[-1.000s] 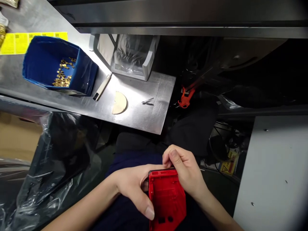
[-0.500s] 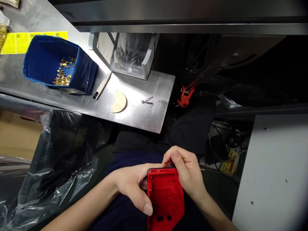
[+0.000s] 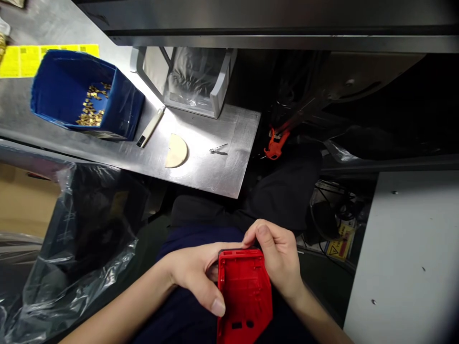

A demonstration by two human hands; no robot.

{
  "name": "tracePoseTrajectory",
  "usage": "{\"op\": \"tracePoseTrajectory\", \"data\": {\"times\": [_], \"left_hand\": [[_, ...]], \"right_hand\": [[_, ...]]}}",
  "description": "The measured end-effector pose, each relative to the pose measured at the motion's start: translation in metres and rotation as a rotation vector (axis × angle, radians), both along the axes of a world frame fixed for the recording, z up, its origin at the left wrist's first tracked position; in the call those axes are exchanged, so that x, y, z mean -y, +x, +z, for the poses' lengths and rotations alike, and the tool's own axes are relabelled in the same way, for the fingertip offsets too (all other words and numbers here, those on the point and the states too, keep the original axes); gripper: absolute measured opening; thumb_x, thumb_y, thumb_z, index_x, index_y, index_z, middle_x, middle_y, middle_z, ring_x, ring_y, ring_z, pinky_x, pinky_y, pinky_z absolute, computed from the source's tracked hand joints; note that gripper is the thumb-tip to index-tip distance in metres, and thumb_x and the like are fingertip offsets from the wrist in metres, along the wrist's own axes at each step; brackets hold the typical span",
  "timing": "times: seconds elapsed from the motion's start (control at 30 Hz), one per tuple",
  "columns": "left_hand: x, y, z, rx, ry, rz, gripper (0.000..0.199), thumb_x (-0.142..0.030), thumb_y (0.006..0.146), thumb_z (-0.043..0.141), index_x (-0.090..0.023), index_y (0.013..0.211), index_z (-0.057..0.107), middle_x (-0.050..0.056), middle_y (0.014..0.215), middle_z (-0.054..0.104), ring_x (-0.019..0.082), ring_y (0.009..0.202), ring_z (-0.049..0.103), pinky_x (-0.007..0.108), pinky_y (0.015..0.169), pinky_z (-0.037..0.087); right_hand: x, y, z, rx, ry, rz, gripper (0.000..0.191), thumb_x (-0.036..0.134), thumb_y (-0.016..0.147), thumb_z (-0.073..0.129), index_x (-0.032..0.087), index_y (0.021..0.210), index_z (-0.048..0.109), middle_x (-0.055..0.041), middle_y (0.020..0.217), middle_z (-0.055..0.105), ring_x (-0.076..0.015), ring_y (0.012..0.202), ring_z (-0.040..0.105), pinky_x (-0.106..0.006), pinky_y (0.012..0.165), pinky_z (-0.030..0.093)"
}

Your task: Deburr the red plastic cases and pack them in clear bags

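Red plastic housing (image 3: 247,291) is off the near side of the steel bench (image 3: 201,174), above the person's lap, open face up, far end toward the bench. Left hand (image 3: 195,274): forearm comes in low from the left, back of hand up. Thumb lies along the housing's left rim, pointing away from the bench; other fingers go behind the housing, mostly hidden. Grip is firm-looking, spread around that side. Right hand (image 3: 281,255): forearm from lower right, wrist angled up toward the bench, knuckles bent. Thumb rests by the index finger at the housing's far right corner, touching; how closed the fingers are and whether they pinch anything, can't tell.

On the bench: blue bin (image 3: 127,110) at left with brass-coloured parts (image 3: 91,117) inside; grey bin (image 3: 218,91) at the rear; cream-handled tool (image 3: 150,128), half-round cream piece (image 3: 177,151) and small metal tool (image 3: 218,149) toward the near edge. Orange tool (image 3: 275,145) hangs right of the bench.
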State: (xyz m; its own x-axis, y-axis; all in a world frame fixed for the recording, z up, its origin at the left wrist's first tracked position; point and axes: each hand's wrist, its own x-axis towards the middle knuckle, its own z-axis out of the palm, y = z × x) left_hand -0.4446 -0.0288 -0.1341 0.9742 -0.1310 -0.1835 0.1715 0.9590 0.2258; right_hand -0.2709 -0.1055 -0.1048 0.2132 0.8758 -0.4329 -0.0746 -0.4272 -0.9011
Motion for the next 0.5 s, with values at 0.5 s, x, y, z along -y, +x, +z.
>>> {"op": "tracePoseTrajectory", "data": {"times": [0.5], "left_hand": [[0.004, -0.005, -0.004, -0.028, -0.127, 0.035, 0.090, 0.000, 0.047, 0.086, -0.016, 0.133, 0.062, 0.012, 0.128, 0.069, 0.025, 0.108, 0.067, 0.034, 0.094, 0.055]], "right_hand": [[0.007, 0.001, -0.010, 0.150, 0.009, -0.339, 0.047, 0.043, 0.106, 0.050, 0.021, 0.064, 0.056, 0.0010, 0.063, 0.053, -0.0139, 0.058, 0.050, -0.029, 0.059, 0.040]]}}
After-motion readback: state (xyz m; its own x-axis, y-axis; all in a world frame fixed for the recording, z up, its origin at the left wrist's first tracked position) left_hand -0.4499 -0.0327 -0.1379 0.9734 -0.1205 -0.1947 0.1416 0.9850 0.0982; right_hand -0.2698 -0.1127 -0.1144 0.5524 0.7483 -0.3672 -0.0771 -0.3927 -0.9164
